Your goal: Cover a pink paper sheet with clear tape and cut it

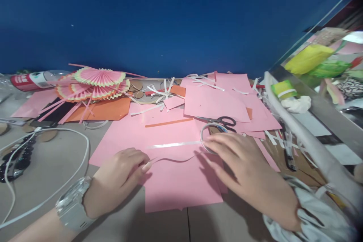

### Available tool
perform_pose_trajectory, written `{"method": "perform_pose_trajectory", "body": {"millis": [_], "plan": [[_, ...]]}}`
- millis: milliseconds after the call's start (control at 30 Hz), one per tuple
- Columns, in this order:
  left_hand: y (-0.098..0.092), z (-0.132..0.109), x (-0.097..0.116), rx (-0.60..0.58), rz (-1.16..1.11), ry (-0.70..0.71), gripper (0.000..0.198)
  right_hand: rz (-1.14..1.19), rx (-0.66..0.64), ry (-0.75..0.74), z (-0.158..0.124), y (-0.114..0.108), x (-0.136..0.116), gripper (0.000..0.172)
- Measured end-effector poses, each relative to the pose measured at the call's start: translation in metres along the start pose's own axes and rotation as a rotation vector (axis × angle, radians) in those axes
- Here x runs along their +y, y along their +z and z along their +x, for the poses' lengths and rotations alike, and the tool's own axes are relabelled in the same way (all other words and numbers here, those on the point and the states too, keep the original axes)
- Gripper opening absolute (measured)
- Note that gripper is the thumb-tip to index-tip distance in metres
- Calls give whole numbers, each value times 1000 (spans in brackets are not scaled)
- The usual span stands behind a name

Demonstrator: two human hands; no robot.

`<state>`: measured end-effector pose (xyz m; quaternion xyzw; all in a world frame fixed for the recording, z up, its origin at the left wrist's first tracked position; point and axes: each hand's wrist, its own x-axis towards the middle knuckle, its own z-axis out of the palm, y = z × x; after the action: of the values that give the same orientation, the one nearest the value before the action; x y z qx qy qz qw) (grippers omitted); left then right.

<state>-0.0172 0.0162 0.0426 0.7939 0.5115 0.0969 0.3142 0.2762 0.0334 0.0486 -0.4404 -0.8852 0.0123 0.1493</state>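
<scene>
My left hand [124, 170], a watch on its wrist, pinches one end of a thin, wavy strip [176, 159] between thumb and fingers. The strip runs over pink paper [181, 193] towards my right hand [241, 166]. A roll of tape [202, 133] stands under the fingertips of my right hand, which appear to grip its near edge; part of the roll is hidden behind them. Just above the wavy strip, a straight whitish strip of tape [172, 145] lies flat across the paper, its right end at the roll. Behind the roll rest black-handled scissors [227, 121].
Pleated paper fans [99, 77] and orange paper [102, 109] lie at the back left. A white cable [85, 159] loops at left. White paper scraps [164, 92] scatter behind the pink sheets. A utility knife [289, 155] and a pale curved tube [300, 132] are at right.
</scene>
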Motion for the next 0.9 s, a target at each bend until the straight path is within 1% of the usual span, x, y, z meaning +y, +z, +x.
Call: {"method": "perform_pose_trajectory", "body": {"millis": [67, 100, 133, 200, 233, 267, 333, 500, 600, 667, 733, 800, 867, 900], "plan": [[0, -1, 2, 6, -31, 25, 34, 162, -22, -15, 19, 5, -28, 28], [0, -1, 4, 4, -48, 30, 34, 237, -60, -20, 28, 9, -41, 27], [0, -1, 6, -3, -63, 31, 35, 298, -86, -31, 37, 15, -52, 26], [-1, 0, 10, -12, -84, 22, 38, 375, -127, -41, 50, 25, -65, 18], [-1, -1, 11, -17, -93, 16, 39, 401, -165, -57, 54, 29, -68, 13], [-1, -1, 12, -25, -105, 10, 40, 422, -195, -54, 57, 32, -70, 12], [-2, -2, 12, -39, -160, -21, 43, 466, -245, -25, 59, 34, -69, 15], [-1, -5, 8, -84, -392, -124, 55, 559, -325, 154, 57, 28, -69, 15], [-5, -7, 8, -119, -396, -146, 58, 593, -355, 186, 57, 22, -71, 16], [-9, -8, 5, -85, -339, -169, 50, 598, -362, 189, 56, 17, -70, 16], [-13, -9, -3, 37, -164, -152, 39, 589, -362, 215, 56, 10, -66, 15], [-12, -9, -15, 130, 118, -31, 44, 595, -373, 240, 57, 3, -60, 13], [-5, -11, -26, 70, 359, 160, 53, 603, -398, 249, 60, -1, -56, 13], [2, -13, -29, 28, 440, 227, 58, 599, -410, 251, 62, -2, -55, 15]]}}
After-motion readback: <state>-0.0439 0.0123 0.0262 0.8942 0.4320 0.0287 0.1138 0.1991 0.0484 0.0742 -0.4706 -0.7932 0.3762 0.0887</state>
